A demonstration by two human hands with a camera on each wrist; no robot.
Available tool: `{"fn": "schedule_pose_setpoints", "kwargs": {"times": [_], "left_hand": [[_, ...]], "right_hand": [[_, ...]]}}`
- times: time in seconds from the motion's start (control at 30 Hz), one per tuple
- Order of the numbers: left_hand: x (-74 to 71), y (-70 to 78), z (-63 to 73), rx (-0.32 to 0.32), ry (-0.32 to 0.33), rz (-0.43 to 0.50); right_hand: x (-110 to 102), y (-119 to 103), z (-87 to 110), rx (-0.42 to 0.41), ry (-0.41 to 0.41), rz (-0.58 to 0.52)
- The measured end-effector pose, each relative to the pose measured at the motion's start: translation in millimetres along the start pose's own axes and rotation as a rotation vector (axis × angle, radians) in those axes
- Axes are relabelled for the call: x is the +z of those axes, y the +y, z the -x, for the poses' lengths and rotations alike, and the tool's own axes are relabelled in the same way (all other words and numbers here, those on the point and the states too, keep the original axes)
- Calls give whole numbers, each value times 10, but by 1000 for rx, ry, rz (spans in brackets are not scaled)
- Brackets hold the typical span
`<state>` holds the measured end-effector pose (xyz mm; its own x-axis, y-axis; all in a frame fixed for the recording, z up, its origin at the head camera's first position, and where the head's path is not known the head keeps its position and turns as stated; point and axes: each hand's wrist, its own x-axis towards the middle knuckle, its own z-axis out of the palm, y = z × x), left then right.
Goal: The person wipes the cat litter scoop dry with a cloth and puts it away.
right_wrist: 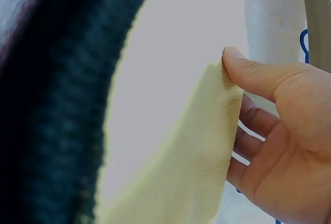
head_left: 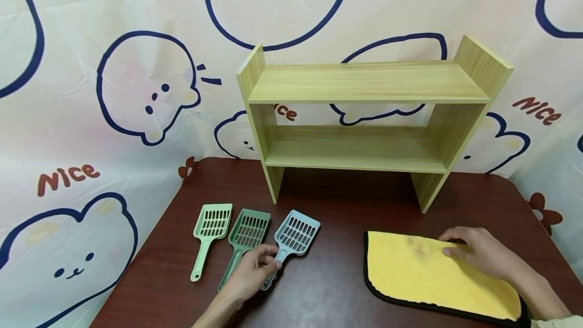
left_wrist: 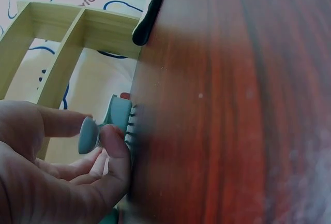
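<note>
My left hand (head_left: 252, 273) pinches the handle of a light blue cat litter scoop (head_left: 287, 248) between thumb and fingers. In the left wrist view that scoop (left_wrist: 120, 111) is seen edge-on, its slotted head close to the tabletop. Left of it lies a dark green litter scoop (head_left: 239, 248), its handle partly behind my left hand. Farther left is a pale green litter scoop (head_left: 205, 243). My right hand (head_left: 487, 253) pinches the far edge of a folded yellow cloth (head_left: 405, 272) with black trim; the right wrist view shows the thumb on the cloth (right_wrist: 207, 146) and the fingers behind.
A two-tier wooden shelf (head_left: 364, 82) stands at the back of the dark red-brown table (head_left: 337, 277). Behind it hangs a white curtain (head_left: 150, 176) with cartoon bears. The scoops lie front left of the shelf, the cloth front right.
</note>
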<state>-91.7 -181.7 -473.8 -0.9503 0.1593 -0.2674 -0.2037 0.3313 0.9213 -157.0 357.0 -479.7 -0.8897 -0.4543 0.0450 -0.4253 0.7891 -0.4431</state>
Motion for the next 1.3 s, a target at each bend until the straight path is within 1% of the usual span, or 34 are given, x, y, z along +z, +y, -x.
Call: {"fn": "schedule_pose_setpoints", "kwargs": {"times": [0.1, 0.2, 0.33, 0.47, 0.53, 0.63, 0.77, 0.87, 0.93, 0.97, 1.03, 1.13, 1.17, 1.2, 1.3], "left_hand": [[7, -4, 7, 10, 1, 22], [11, -13, 11, 34, 23, 17], [7, -18, 4, 91, 74, -69], [-4, -12, -3, 131, 111, -196], [-11, -7, -6, 135, 118, -235], [-17, 4, -12, 129, 114, -247], [-23, 30, -16, 108, 99, -232], [-24, 53, -16, 117, 126, -292], [-28, 61, -33, 148, 163, -346], [-36, 24, -64, 197, 191, -385], [-45, 46, -97, 255, 249, -457], [-67, 122, -144, 331, 311, -539], [-74, 157, -154, 349, 324, -559], [-76, 240, -145, 338, 323, -565], [-95, 357, -165, 360, 325, -578]], "right_hand": [[-6, -19, 1, 1, -2, 5], [-18, -34, 5, -5, 0, -5], [-40, -37, 26, -20, 17, -36], [-71, -26, 65, -42, 54, -60], [-93, -29, 78, -56, 66, -85], [-137, -55, 91, -81, 58, -140], [-216, -130, 116, -80, 12, -238], [-279, -190, 135, -81, -22, -319], [-316, -223, 144, -99, -43, -363], [-334, -238, 145, -109, -53, -383], [-359, -262, 144, -128, -68, -412], [-390, -300, 133, -161, -94, -452], [-397, -315, 128, -174, -101, -466], [-403, -334, 123, -191, -100, -474], [-434, -419, 106, -246, -82, -497]]}}
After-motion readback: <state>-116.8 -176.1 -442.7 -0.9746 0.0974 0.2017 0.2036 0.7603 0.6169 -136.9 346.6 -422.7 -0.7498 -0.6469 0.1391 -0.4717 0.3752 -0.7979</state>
